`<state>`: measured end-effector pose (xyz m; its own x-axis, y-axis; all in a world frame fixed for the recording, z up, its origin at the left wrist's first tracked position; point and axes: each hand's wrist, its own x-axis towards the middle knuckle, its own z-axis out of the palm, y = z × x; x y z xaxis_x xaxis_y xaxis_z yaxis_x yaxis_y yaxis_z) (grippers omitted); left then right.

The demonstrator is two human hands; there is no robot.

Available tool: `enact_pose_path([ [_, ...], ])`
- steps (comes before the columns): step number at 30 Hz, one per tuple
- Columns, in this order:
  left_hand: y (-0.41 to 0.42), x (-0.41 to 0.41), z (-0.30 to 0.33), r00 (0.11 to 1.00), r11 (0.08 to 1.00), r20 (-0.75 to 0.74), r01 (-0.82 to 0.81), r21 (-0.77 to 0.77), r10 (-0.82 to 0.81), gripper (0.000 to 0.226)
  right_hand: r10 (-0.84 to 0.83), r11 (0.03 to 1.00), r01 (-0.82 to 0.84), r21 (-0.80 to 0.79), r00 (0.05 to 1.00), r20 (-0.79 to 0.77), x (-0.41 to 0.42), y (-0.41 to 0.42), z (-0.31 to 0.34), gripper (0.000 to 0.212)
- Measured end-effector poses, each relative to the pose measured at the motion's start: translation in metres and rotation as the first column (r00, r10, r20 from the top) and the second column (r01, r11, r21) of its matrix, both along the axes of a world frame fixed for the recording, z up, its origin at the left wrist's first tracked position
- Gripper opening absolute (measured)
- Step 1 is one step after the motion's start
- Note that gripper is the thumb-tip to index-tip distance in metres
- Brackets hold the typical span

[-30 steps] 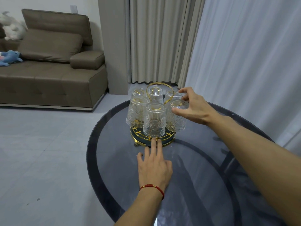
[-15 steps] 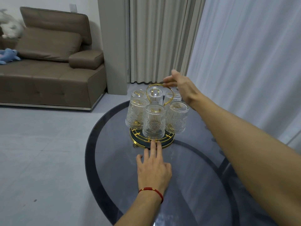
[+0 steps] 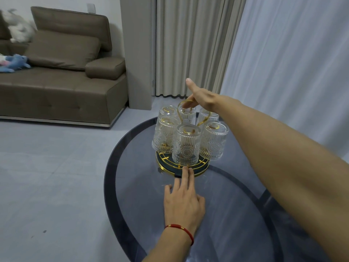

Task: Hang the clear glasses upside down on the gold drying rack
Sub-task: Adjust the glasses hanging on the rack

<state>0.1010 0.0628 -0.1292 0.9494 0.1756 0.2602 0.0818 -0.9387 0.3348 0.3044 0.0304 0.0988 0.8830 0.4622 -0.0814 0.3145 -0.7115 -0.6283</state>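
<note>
The gold drying rack (image 3: 203,169) stands on the round glass table, its dark round base ringed in gold. Several clear ribbed glasses hang upside down on it, among them a front glass (image 3: 186,146), a left one (image 3: 164,137) and a right one (image 3: 214,142). My right hand (image 3: 200,98) is at the top of the rack's gold loop handle (image 3: 204,118), fingers hooked under the arc, thumb pointing up. My left hand (image 3: 184,202) lies flat on the table, its straight fingertips touching the front rim of the rack's base.
The dark glass table (image 3: 236,214) has a curved edge close on my left, with grey floor beyond. A brown sofa (image 3: 62,84) with soft toys stands at the far left. Beige and white curtains (image 3: 283,63) hang behind and to the right.
My right hand has left the right glass, risen over the rack and come down onto the gold handle. My left hand has stayed at the base.
</note>
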Motion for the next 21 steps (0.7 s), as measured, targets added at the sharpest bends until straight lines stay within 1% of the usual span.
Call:
enact_pose_path([
  [9,-0.0002,0.0020,-0.0015,1.000,1.000,-0.023,0.007,-0.017,-0.007,0.076,-0.010,1.000,0.010,0.007,1.000,-0.012,0.0091,0.0051,-0.0050,0.108],
  [15,-0.0010,0.0022,-0.0023,1.000,0.999,-0.006,0.006,-0.034,-0.006,0.074,0.003,0.999,-0.003,0.033,1.000,0.003,0.0069,0.0038,-0.0047,0.103],
  [21,-0.0004,0.0044,-0.0022,0.999,0.999,-0.039,0.018,-0.034,-0.020,0.074,0.028,0.999,-0.028,0.022,1.000,0.011,0.0044,0.0013,-0.0024,0.101],
])
